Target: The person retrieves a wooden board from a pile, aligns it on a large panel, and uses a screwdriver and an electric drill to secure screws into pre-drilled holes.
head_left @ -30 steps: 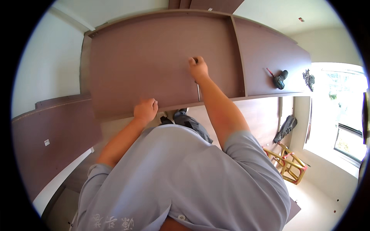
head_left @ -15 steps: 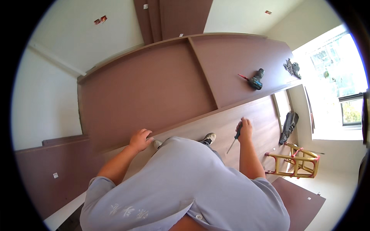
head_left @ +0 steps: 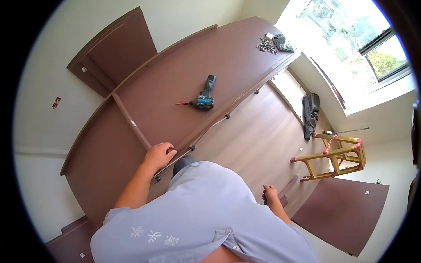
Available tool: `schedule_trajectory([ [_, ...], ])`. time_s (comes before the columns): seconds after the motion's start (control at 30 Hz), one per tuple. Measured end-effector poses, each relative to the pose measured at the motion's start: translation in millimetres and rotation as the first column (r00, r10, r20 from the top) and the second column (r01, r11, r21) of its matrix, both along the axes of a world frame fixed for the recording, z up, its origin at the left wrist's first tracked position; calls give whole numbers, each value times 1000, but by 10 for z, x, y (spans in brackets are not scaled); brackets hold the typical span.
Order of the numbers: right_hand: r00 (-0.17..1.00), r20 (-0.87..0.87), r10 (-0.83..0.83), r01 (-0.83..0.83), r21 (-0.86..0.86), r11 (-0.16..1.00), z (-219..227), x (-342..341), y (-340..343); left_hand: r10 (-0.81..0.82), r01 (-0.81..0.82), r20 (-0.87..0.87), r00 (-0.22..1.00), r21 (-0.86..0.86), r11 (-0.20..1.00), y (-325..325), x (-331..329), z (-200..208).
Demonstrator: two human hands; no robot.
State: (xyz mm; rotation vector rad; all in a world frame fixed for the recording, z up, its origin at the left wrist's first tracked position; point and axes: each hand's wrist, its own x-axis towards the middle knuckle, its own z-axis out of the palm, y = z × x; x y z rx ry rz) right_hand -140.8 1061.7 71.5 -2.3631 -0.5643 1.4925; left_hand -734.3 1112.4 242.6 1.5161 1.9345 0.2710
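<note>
A large brown cabinet carcass lies flat, with raised rails and a divider across it. My left hand is on its near rail where the divider meets it, fingers curled over the edge. A teal and black power drill with a red-tipped bit rests on the panel, beyond that hand. Low at my right side, my right hand is closed around a screwdriver; only a bit of its dark handle shows, and the shaft is hidden.
Screws or fittings lie heaped beside a plastic bag at the carcass's far end. To the right are a black bag, a yellow stepladder and a brown panel. More boards lean on the back wall.
My view has turned and shifted rightward along the carcass. My left hand has come to the rail by the divider. My right hand has lowered toward my side with the screwdriver.
</note>
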Motion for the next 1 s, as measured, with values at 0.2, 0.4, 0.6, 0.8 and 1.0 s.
schedule_trajectory([
  [0.2, 983, -16, -180, 180, -16, 984, -208, 488, 465, -290, 257, 120, 949, 232, 938, 1445, 844, -274],
  [0.4, 999, 42, 19, -22, 58, 998, -203, 953, 824, -476, 390, 259, 840, 321, 863, 3018, 1645, -519],
  [0.6, 992, -5, -123, 123, 17, 992, -338, 1411, 1503, -566, 455, 324, 758, 359, 815, 4846, 2735, -259],
  [0.8, 991, 1, -135, 135, 55, 989, -380, 2146, 2766, -420, 236, 405, 812, 430, 871, 6424, 3703, -753],
  [1.0, 990, 5, -142, 141, 94, 986, -304, 3308, 4158, 85, -219, 621, 779, 143, 965, 7466, 4146, -1431],
])
